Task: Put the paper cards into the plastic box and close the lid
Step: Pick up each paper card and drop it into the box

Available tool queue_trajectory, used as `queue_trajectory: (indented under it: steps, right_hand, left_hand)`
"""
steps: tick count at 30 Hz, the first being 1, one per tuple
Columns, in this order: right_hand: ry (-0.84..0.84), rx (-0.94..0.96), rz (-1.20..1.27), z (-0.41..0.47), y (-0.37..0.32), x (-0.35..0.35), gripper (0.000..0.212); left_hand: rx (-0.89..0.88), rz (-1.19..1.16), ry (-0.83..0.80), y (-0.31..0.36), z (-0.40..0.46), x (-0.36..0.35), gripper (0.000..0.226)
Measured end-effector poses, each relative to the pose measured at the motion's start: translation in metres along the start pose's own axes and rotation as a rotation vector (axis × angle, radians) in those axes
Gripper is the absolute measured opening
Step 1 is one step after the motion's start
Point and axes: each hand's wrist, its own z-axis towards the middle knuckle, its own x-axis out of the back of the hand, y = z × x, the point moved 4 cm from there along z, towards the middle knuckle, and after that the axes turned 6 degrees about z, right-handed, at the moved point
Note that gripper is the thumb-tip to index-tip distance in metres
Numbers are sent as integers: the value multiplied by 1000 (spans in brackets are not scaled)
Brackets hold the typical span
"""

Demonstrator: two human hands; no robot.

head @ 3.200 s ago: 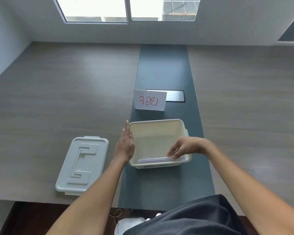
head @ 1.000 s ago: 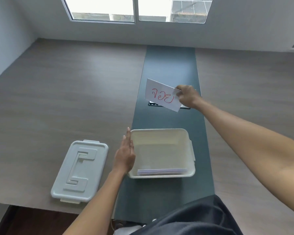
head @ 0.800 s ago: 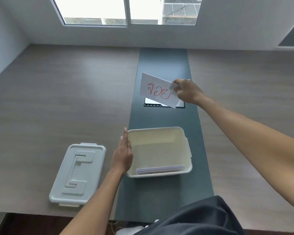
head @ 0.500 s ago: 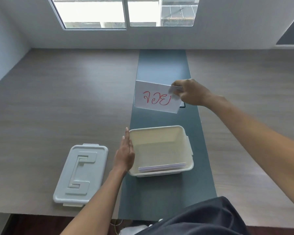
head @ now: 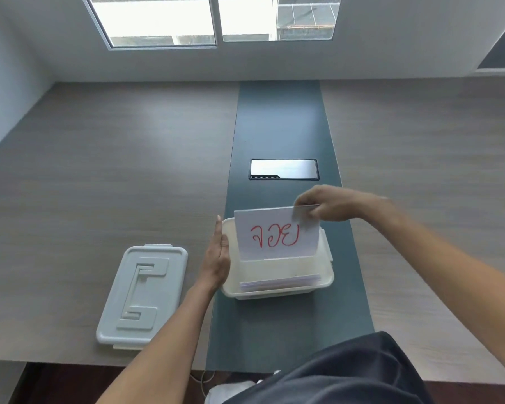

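White card (head: 277,233) pinched by right hand (head: 327,204) over plastic box (head: 277,290).

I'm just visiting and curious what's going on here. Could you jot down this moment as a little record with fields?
Right hand: pinches the top edge of a white card with red writing, held upright over the box
Left hand: flat against the left wall of the box
Box: open, white, on the dark green strip; a stack of cards lies along its near side
Lid: off, flat on the table, left of the box
Left to do: drop card in, fit lid
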Motion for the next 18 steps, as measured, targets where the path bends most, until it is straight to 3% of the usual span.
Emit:
queue_trajectory:
  steps: [13,18]
  right_hand:
    - [-401,-154,-16,-8,16,-95,36]
    - [-425,-169,-10,-6,17,-104,30]
  left_hand:
    - [-4,0,35,0,0,-1,53]
    - [-10,-11,38,1,3,-1,53]
